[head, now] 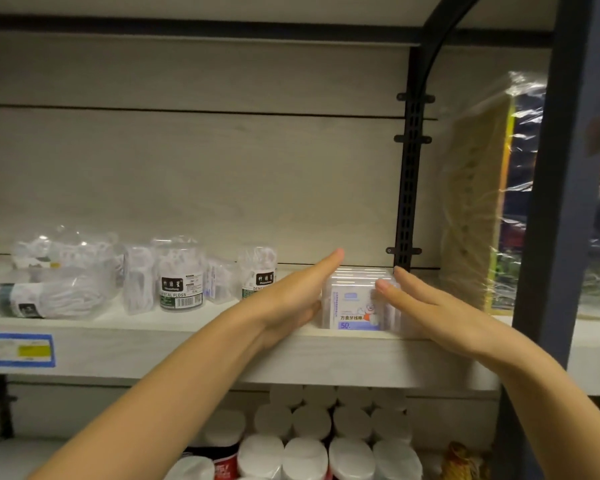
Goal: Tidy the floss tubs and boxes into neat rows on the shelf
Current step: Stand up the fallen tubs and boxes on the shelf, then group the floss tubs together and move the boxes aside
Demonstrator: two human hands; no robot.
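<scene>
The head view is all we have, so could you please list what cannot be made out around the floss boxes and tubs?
- Floss boxes: the count behind the front one, hidden by it and both hands.
- Left hand and right hand: their palms' contact with the box sides faces away.
- Upright tub: label partly covered by the left hand.
- Price tag: print blurred.

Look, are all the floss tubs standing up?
No, one floss tub lies on its side at the left of the shelf, while others, like the labelled tub, stand upright.
</scene>
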